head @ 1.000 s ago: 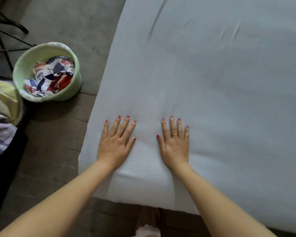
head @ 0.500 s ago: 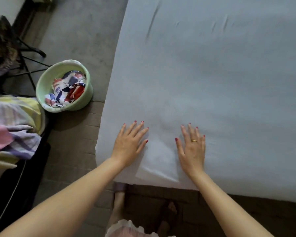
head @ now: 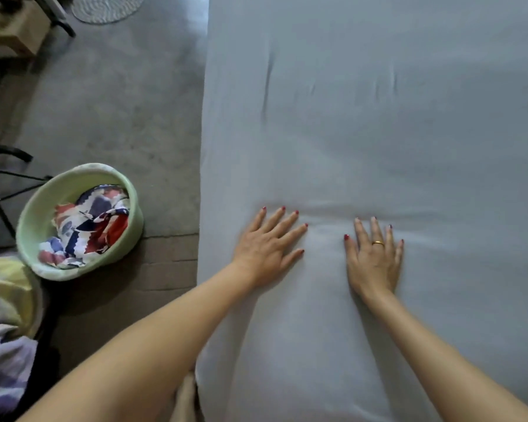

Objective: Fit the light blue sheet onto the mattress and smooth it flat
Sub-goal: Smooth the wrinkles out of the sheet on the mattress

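Grey concrete floor fills the left of the head view, giving way nearer to a strip of brick paving, and on it stands a pale green basin holding crumpled patterned cloth in red, blue and white. At the far left edge lie a heap of yellow and lilac bedding and some dark metal legs; a round woven mat shows at the top. To the right of all this, the light blue sheet covers the mattress across the whole right side of the frame, its left edge running straight from near to far, so the bed's long axis appears to lead away from the person. Both hands lie palm down on the sheet with fingers straight and spread, holding nothing: the left hand sits just inside the bed's left edge, the right hand, wearing a gold ring, is set a little apart from it toward the bed's middle. A low ridge of fabric has gathered just beyond the fingertips, and farther off, well apart from the hands, several short creases run lengthwise. Those wrinkles lie straight ahead, so the next push most likely goes away from the body along the bed's length. The left hand is nearer the long crease by the edge, the right the fainter ones toward the middle.
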